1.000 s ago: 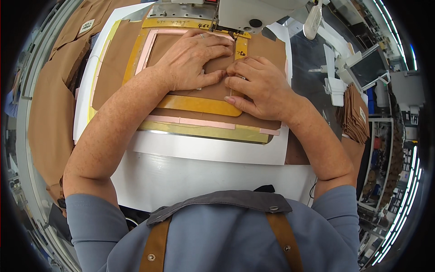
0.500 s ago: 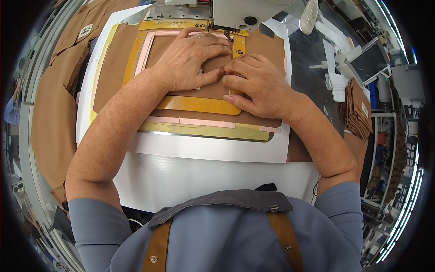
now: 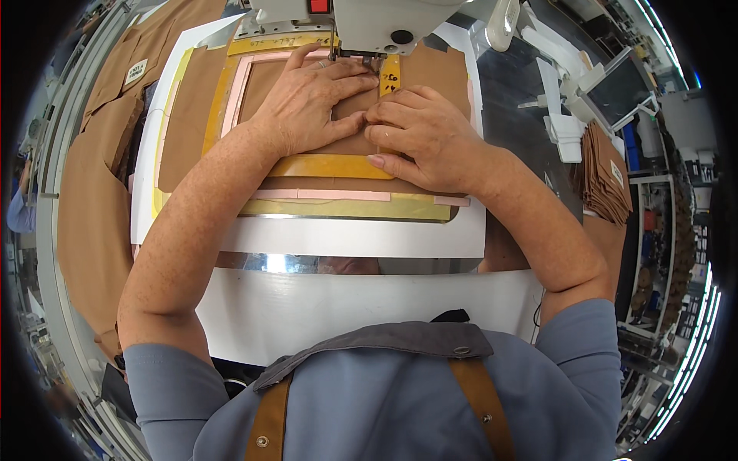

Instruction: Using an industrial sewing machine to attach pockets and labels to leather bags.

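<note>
Brown fabric (image 3: 430, 77) lies in a layered flat template with yellow bars (image 3: 330, 166), pink strips and a white sheet (image 3: 346, 240) beneath. My left hand (image 3: 311, 104) rests flat on the fabric inside the yellow bars, fingers stretched toward the sewing machine's needle area (image 3: 373, 63). Just right of it, my right hand (image 3: 427, 138) curls over the right-hand bar, its bent fingers bearing on the inner edge. The thumb touches the near bar. Beneath that palm, part of the bar is hidden. The two hands nearly meet at the left thumb.
The white machine head (image 3: 400, 27) overhangs the work at the far side. Larger brown cloth pieces (image 3: 92, 223) hang along the left. On the right, a stack of folded brown pieces (image 3: 603, 173) sits below a white bracket (image 3: 565, 134). A white table edge (image 3: 369, 307) lies nearest me.
The template and white sheet have slid away from me under the machine, both hands moving along with them. A shiny metal strip now shows in front of the sheet. The view has shifted slightly.
</note>
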`<action>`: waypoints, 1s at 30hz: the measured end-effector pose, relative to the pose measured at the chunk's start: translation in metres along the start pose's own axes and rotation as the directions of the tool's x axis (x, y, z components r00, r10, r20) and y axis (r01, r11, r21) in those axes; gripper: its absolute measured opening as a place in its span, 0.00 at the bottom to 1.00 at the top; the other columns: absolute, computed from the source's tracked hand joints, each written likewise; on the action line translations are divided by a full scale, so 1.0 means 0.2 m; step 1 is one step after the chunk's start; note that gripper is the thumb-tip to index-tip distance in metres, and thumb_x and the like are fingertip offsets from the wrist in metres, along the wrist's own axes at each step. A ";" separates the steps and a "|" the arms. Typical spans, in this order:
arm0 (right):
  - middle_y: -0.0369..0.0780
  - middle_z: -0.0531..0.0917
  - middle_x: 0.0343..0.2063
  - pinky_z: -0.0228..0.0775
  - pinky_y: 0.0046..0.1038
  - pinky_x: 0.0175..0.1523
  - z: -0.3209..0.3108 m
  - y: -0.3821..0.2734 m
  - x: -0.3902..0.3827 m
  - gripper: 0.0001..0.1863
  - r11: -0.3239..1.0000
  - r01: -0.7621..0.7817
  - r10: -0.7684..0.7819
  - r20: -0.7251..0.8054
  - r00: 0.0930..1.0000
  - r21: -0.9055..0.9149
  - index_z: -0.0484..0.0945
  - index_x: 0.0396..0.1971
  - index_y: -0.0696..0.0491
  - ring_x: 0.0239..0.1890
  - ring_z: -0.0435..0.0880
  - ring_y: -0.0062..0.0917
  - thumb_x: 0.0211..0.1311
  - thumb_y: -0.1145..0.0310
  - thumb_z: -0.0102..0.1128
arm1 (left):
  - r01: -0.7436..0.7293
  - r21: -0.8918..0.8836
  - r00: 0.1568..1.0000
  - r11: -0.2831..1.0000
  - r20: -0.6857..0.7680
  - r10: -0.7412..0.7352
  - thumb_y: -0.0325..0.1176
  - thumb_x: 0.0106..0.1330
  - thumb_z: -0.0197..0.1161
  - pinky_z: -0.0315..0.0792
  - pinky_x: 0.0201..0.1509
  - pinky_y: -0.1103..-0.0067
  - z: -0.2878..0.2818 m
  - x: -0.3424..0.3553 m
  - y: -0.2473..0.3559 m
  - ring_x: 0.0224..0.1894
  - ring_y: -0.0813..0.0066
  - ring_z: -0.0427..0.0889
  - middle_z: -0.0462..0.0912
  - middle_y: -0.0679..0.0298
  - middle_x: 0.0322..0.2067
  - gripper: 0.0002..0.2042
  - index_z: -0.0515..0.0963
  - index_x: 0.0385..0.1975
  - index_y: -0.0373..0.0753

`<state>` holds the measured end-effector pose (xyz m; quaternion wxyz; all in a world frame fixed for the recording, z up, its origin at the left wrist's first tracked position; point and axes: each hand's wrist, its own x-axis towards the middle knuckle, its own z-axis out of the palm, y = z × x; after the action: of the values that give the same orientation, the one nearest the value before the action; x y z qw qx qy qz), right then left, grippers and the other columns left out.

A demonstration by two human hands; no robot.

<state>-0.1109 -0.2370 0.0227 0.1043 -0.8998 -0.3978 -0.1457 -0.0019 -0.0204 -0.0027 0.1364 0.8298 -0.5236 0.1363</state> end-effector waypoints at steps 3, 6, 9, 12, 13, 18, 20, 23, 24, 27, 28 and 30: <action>0.35 0.81 0.45 0.67 0.36 0.62 -0.01 -0.01 0.01 0.10 1.000 -0.002 0.002 -0.022 1.000 -0.009 0.82 0.40 0.48 0.54 0.79 0.29 0.67 0.58 0.62 | 0.050 0.028 0.998 0.998 0.045 -0.051 0.49 0.66 0.62 0.43 0.81 0.57 -0.02 0.01 0.01 0.66 0.68 0.75 0.82 0.64 0.60 0.24 0.81 0.60 0.50; 0.33 0.81 0.46 0.66 0.36 0.63 -0.01 0.01 0.01 0.10 0.996 -0.014 0.011 -0.039 0.999 -0.086 0.84 0.42 0.45 0.55 0.78 0.27 0.68 0.59 0.62 | 0.072 0.029 0.996 0.997 0.057 -0.074 0.48 0.67 0.63 0.42 0.81 0.57 -0.03 0.03 0.02 0.65 0.70 0.76 0.82 0.67 0.60 0.21 0.83 0.58 0.52; 0.33 0.81 0.45 0.67 0.35 0.60 0.01 0.04 0.00 0.10 0.993 -0.016 0.008 -0.064 0.998 -0.120 0.84 0.43 0.43 0.53 0.79 0.26 0.67 0.57 0.63 | 0.049 0.002 0.997 0.999 0.051 -0.049 0.47 0.69 0.62 0.42 0.81 0.57 -0.03 0.01 0.02 0.66 0.73 0.76 0.82 0.69 0.59 0.19 0.84 0.57 0.53; 0.33 0.81 0.44 0.67 0.33 0.54 0.02 0.05 -0.02 0.10 0.983 -0.077 0.067 -0.066 0.996 -0.166 0.85 0.41 0.42 0.50 0.79 0.25 0.66 0.56 0.64 | 0.033 -0.079 0.997 0.996 0.067 -0.028 0.46 0.71 0.60 0.43 0.80 0.57 -0.06 -0.01 0.05 0.66 0.73 0.74 0.81 0.69 0.60 0.17 0.85 0.56 0.52; 0.33 0.81 0.44 0.67 0.33 0.54 0.02 0.06 -0.02 0.10 0.983 -0.077 0.066 -0.068 0.995 -0.165 0.85 0.41 0.42 0.50 0.79 0.25 0.66 0.56 0.64 | 0.034 -0.077 0.997 0.996 0.068 -0.029 0.46 0.71 0.60 0.43 0.80 0.57 -0.06 -0.02 0.05 0.66 0.73 0.74 0.81 0.69 0.60 0.17 0.85 0.56 0.52; 0.33 0.81 0.43 0.67 0.33 0.48 0.01 0.10 0.00 0.10 0.969 -0.068 0.051 -0.075 0.996 -0.238 0.83 0.38 0.43 0.47 0.79 0.25 0.66 0.53 0.64 | 0.085 -0.124 0.989 0.989 0.128 -0.069 0.45 0.71 0.59 0.46 0.79 0.57 -0.08 -0.03 0.06 0.67 0.67 0.72 0.77 0.66 0.63 0.18 0.85 0.55 0.47; 0.33 0.81 0.42 0.67 0.32 0.48 0.02 0.12 0.00 0.11 0.964 -0.070 0.050 -0.083 0.995 -0.255 0.83 0.37 0.43 0.46 0.80 0.25 0.66 0.53 0.64 | 0.058 -0.139 0.993 0.989 0.112 -0.042 0.45 0.71 0.60 0.50 0.78 0.58 -0.07 -0.03 0.06 0.66 0.66 0.73 0.78 0.66 0.63 0.19 0.85 0.55 0.45; 0.33 0.81 0.42 0.68 0.31 0.46 0.03 0.12 0.01 0.11 0.958 -0.074 0.043 -0.117 0.992 -0.277 0.83 0.38 0.43 0.43 0.81 0.25 0.65 0.53 0.65 | 0.061 -0.223 0.995 0.973 0.093 -0.041 0.43 0.68 0.63 0.61 0.74 0.60 -0.08 -0.04 0.04 0.64 0.63 0.77 0.81 0.63 0.60 0.19 0.85 0.55 0.42; 0.33 0.82 0.42 0.69 0.31 0.44 0.04 0.12 0.01 0.11 0.955 -0.079 0.039 -0.142 0.989 -0.285 0.83 0.38 0.44 0.42 0.82 0.24 0.65 0.53 0.65 | 0.088 -0.292 0.994 0.952 0.092 -0.064 0.42 0.67 0.65 0.67 0.72 0.62 -0.08 -0.04 0.03 0.63 0.62 0.79 0.83 0.62 0.59 0.19 0.85 0.54 0.40; 0.35 0.83 0.41 0.73 0.31 0.43 0.03 0.14 0.00 0.12 0.962 -0.096 0.055 -0.164 0.985 -0.257 0.83 0.40 0.46 0.41 0.83 0.26 0.65 0.55 0.66 | 0.127 -0.403 0.992 0.906 0.074 -0.105 0.36 0.64 0.68 0.76 0.66 0.67 -0.05 -0.04 0.00 0.59 0.59 0.83 0.85 0.57 0.55 0.19 0.85 0.53 0.37; 0.35 0.83 0.41 0.73 0.31 0.43 0.04 0.14 -0.01 0.12 0.961 -0.099 0.058 -0.166 0.985 -0.256 0.83 0.40 0.46 0.41 0.83 0.26 0.65 0.55 0.66 | 0.125 -0.402 0.992 0.907 0.077 -0.103 0.36 0.64 0.68 0.76 0.66 0.67 -0.05 -0.03 -0.01 0.59 0.59 0.83 0.85 0.57 0.55 0.19 0.85 0.53 0.37; 0.37 0.83 0.40 0.77 0.33 0.47 0.05 0.16 -0.02 0.11 0.975 -0.140 0.108 -0.182 0.977 -0.171 0.83 0.40 0.51 0.43 0.84 0.30 0.64 0.60 0.67 | 0.101 -0.404 0.995 0.909 0.064 -0.082 0.33 0.62 0.68 0.77 0.66 0.68 -0.04 0.00 -0.03 0.59 0.60 0.84 0.86 0.55 0.53 0.18 0.85 0.52 0.36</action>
<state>-0.0879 -0.2575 0.0092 0.0640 -0.9129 -0.3150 -0.2517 0.0038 -0.0147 0.0042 0.3003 0.8097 -0.5042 -0.0012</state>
